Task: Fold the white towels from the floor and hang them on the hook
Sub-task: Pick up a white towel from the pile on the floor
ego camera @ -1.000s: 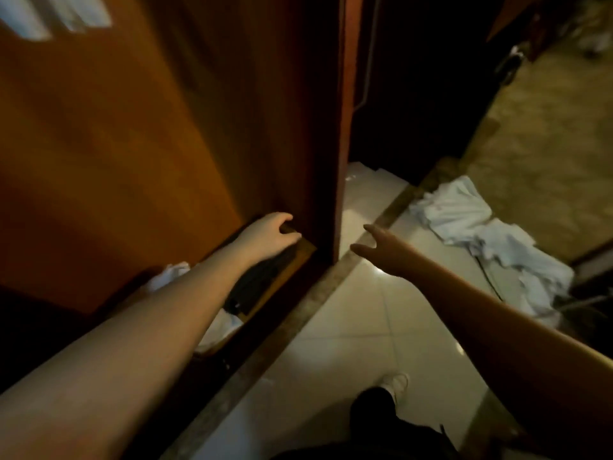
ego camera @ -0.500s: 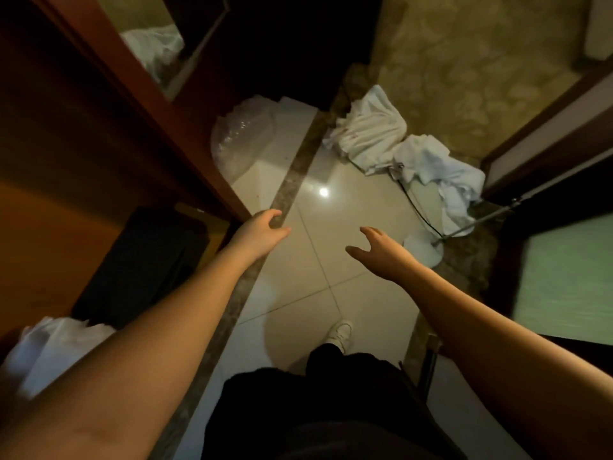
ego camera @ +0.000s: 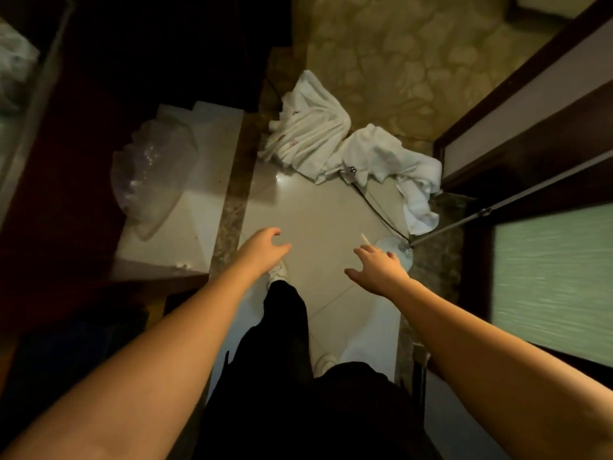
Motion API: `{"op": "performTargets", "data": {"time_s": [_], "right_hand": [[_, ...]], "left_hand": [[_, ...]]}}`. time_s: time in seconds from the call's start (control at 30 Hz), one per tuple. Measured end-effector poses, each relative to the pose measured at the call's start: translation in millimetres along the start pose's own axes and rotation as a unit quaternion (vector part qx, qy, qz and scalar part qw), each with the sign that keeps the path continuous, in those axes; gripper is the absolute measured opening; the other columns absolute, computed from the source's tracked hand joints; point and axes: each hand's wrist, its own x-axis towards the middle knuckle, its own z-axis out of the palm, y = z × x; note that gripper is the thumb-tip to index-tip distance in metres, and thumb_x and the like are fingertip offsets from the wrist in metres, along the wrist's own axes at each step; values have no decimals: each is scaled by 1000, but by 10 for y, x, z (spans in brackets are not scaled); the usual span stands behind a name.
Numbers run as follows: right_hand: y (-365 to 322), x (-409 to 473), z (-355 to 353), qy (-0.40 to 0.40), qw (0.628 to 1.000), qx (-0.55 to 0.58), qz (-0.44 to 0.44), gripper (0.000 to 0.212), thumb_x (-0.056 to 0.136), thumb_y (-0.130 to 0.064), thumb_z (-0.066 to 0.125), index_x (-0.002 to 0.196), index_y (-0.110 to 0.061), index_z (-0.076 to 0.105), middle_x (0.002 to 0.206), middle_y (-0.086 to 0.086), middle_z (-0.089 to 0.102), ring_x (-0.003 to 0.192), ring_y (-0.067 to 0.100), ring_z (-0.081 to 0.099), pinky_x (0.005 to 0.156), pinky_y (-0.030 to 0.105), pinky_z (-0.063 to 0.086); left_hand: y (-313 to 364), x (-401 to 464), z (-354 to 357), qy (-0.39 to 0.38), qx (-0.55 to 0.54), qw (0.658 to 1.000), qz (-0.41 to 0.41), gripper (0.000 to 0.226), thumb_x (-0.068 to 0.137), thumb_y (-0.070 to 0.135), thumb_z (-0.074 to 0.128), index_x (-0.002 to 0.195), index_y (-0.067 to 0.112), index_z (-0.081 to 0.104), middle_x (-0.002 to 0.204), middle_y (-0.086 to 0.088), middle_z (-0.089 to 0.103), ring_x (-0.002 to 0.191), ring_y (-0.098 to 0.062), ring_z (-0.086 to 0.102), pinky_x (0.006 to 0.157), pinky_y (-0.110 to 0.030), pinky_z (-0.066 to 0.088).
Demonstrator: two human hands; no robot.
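Tiled floor (ego camera: 325,224) lies bare between towels (ego camera: 348,151) and both hands (ego camera: 265,247) (ego camera: 378,270), each grip wide, empty.

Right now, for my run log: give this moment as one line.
stage: reaching | left hand: open, empty | right hand: open, empty | white towels: crumpled on floor, untouched

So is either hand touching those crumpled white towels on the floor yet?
Apart. The head view shows bare tile between the crumpled white towels and both the left hand and right hand.
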Motion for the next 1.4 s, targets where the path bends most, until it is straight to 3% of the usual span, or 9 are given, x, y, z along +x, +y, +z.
{"op": "performTargets", "data": {"time_s": [0.33, 0.5, 0.63, 0.87, 0.97, 1.07, 1.2, 1.3, 1.4], "right_hand": [[181, 1500, -590, -25, 989, 116, 92, 65, 99, -50, 48, 152, -13, 37, 158, 6, 37, 141, 28, 39, 114, 43, 29], [628, 2308, -750, -45, 977, 173, 118, 61, 100, -45, 50, 149, -11, 41, 154, 12, 40, 138, 32, 42, 111, 44, 33], [1119, 3007, -760, -60, 950, 260, 160, 62, 100, -43, 53, 150, -9, 41, 155, 13, 38, 139, 31, 41, 113, 41, 35], [1968, 4455, -590, -70, 882, 411, 222, 54, 104, -44, 46, 141, -5, 52, 147, 18, 50, 134, 33, 47, 103, 34, 35], [2301, 5025, -417, -81, 836, 485, 243, 54, 105, -45, 41, 139, -6, 55, 143, 20, 53, 131, 35, 50, 106, 39, 38], [2483, 5464, -206, -64, 736, 614, 278, 55, 101, -51, 47, 142, -15, 54, 147, 13, 52, 128, 29, 52, 103, 41, 42], [2580, 5898, 43, -74, 624, 713, 311, 66, 97, -61, 47, 148, -19, 44, 150, 3, 48, 118, 14, 50, 94, 35, 39], [2645, 6103, 190, -99, 571, 760, 295, 69, 100, -62, 39, 150, -14, 40, 146, 6, 52, 106, 14, 58, 98, 35, 38], [2640, 6201, 262, -104, 544, 779, 294, 68, 99, -63, 41, 147, -15, 44, 142, 6, 54, 115, 16, 58, 98, 35, 37]], "left_hand": [[606, 1794, -375, -87, 80, 993, -1, 55, 98, 35, 60, 147, 15, 47, 150, -7, 49, 130, -26, 52, 101, -32, 42], [1008, 2739, -213, -124, 120, 985, 19, 53, 98, 35, 58, 147, 18, 47, 148, -7, 51, 123, -29, 57, 88, -30, 43], [1300, 3433, 173, -143, 122, 982, 31, 53, 97, 32, 61, 145, 12, 49, 150, -8, 48, 133, -26, 49, 104, -32, 40], [1667, 4877, 812, -149, 99, 984, 2, 50, 95, 32, 62, 141, 13, 53, 146, -5, 54, 129, -24, 53, 96, -28, 39], [1771, 5484, 1148, -155, 89, 984, -7, 48, 95, 29, 63, 139, 13, 55, 142, -7, 57, 120, -24, 57, 87, -25, 38], [1827, 5993, 1464, -163, 57, 985, -13, 49, 95, 26, 63, 141, 13, 52, 140, -9, 57, 109, -18, 55, 83, -22, 36], [1782, 6416, 1778, -168, 46, 985, -8, 42, 95, 19, 65, 135, 16, 52, 142, -15, 54, 120, -26, 54, 80, -19, 36], [1719, 6593, 1911, -167, 48, 985, -1, 44, 92, 16, 68, 133, 7, 54, 130, -11, 57, 102, -19, 50, 78, -21, 36], [1674, 6654, 1935, -172, 33, 985, -7, 48, 92, 15, 68, 137, 11, 52, 115, 1, 50, 98, -15, 47, 67, -16, 37]]}}
